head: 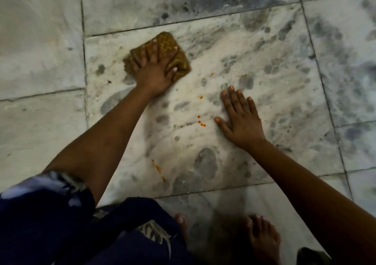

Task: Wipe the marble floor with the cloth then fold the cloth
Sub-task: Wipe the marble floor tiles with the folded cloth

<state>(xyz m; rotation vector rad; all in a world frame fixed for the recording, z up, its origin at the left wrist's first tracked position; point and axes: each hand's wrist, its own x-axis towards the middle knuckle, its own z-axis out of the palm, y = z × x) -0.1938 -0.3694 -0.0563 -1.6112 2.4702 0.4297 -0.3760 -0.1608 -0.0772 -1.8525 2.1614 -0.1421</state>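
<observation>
— Where is the cloth?

— It is bunched on the marble floor, up and left of the orange spots. The left hand presses down on it, fingers spread over the top.

— And the right hand?

— Flat on the floor beside the spots — fingers straight, holding nothing. Two bare feet stand near.

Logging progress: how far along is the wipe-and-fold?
Done: nothing clearly. In hand: left hand presses the bunched cloth on the marble floor; right hand rests flat. Left: orange spots remain unwiped; cloth not yet folded.
</observation>
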